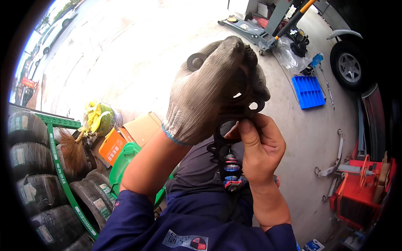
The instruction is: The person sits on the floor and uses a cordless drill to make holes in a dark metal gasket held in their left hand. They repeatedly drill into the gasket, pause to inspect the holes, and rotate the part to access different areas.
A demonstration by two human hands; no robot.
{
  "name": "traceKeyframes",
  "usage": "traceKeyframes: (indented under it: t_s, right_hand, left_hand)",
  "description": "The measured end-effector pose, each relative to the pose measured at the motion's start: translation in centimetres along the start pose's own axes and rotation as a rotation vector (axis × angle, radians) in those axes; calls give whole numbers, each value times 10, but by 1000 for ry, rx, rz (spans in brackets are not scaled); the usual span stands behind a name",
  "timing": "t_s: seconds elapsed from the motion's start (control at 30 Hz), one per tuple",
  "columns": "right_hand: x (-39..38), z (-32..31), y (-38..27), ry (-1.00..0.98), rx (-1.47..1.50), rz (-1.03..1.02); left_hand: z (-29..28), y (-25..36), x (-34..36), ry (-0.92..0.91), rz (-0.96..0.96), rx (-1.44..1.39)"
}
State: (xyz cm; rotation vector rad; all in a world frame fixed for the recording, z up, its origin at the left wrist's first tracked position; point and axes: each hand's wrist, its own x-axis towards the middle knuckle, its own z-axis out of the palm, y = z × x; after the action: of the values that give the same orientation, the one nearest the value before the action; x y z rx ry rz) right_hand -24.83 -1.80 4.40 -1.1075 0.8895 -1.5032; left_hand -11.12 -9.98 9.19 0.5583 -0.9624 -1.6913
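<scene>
My left hand (208,92), in a grey knitted glove, is closed around a dark flanged part (253,100) with round holes; a washer-like eye (191,62) shows by its knuckles. My bare right hand (261,146) pinches a dark ring-shaped piece (222,130) at the lower end of that part, just below the glove. I cannot tell whether ring and part are joined. Below them, between my forearms, is a dark coiled or ringed object with blue and red bands (232,171), partly hidden; what supports it is unclear.
Wrapped tyres (32,161) in a green rack stand left, beside cardboard (138,131), a green plastic item (122,165) and a bucket (111,117). A floor jack (247,33), blue tray (308,92), car wheel (349,67) and red machine (351,192) are at right.
</scene>
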Motion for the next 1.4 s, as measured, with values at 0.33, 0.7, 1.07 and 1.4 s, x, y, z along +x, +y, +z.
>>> traceKeyframes:
  t_s: [0.33, 0.7, 1.07, 1.4]
  right_hand:
    - [4, -4, -6, 34, 8, -11]
    - [6, -3, 9, 113, 148, 48]
    - [-73, -113, 13, -185, -921, 24]
    - [-126, -122, 51, -671, -1582, -45]
  left_hand:
    - [-6, -15, -3, -128, -14, -40]
    - [-2, -29, -21, -89, -204, -22]
    - [-35, -17, -13, -116, -174, -47]
    - [-31, -26, -14, -213, -256, -131]
